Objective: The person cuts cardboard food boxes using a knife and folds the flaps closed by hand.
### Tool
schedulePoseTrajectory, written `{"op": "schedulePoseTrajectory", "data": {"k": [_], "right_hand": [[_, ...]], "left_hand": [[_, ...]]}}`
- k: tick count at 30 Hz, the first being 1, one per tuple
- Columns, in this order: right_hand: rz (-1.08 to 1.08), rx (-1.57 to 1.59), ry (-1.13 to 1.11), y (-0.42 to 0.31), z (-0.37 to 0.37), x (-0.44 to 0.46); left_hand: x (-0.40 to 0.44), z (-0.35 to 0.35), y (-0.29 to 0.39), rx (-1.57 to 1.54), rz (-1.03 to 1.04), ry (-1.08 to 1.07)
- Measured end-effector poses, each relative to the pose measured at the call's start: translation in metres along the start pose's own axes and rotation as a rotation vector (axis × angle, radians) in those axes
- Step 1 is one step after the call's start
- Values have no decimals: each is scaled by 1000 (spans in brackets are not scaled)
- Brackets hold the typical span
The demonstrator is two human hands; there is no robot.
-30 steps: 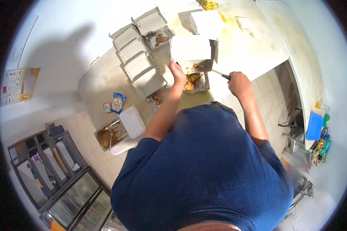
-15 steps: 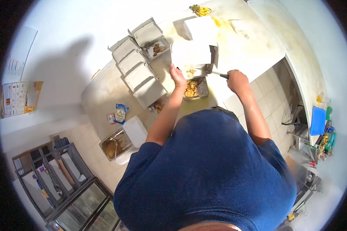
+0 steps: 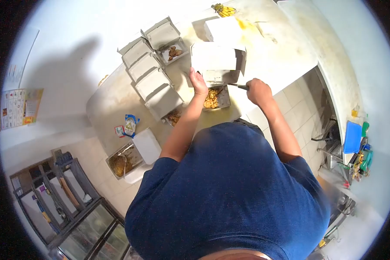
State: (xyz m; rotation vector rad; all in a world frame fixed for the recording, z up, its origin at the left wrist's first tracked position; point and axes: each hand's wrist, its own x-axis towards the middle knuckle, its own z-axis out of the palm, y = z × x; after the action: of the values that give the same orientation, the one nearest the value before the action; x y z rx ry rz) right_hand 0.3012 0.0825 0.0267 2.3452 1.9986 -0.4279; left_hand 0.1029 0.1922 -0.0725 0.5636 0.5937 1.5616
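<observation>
My left hand grips the left side of an open white cardboard box, with the thumb pointing up. The fingers behind the box edge are partly hidden. My right hand is closed around the dark handle of a metal utensil. Its far end reaches the box's near right edge; the tip is too small to identify. Just in front of the box, nearer my body, sits a grey-walled container holding yellow-brown food pieces.
Several open boxes stand in a row at left; one holds brown food. Bananas and a white box lie farther back. A blue-white packet and a metal tray are lower left.
The few yellow pieces seen inside the white box are no longer visible there. My right hand and the utensil have shifted slightly left. The whole view has shifted a little.
</observation>
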Motion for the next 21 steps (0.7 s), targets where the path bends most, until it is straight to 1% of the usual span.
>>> {"op": "schedulePoseTrajectory", "data": {"k": [2, 5, 6, 8, 9, 10, 12, 13, 15, 20, 21], "right_hand": [[-20, 20, -38, 0, -8, -16], [-87, 194, 8, 24, -26, -39], [-97, 311, -32, 32, -31, -40], [-110, 545, -102, 43, -39, -34], [-81, 598, -55, 41, -39, -31], [-53, 652, -6, 35, -39, -26], [-7, 807, 126, 29, -24, -10], [13, 883, 238, 22, -15, 1], [117, 965, 253, 9, -9, 19], [163, 1338, 186, 2, 31, 54], [172, 1409, 162, 0, 34, 56]], "left_hand": [[0, -1, 2, 29, 26, 20], [7, -5, 5, 72, 25, 91], [7, -8, 7, 87, 14, 121], [5, 4, 29, 121, -71, 92], [4, 6, 36, 136, -113, 77], [8, -7, 33, 143, -164, 9], [7, -12, 32, 203, -241, 72], [7, -11, 32, 232, -282, 101], [1, -12, 39, 302, -448, 57], [-8, -42, 46, 421, -844, -150], [-14, -39, 52, 428, -842, -169]]}}
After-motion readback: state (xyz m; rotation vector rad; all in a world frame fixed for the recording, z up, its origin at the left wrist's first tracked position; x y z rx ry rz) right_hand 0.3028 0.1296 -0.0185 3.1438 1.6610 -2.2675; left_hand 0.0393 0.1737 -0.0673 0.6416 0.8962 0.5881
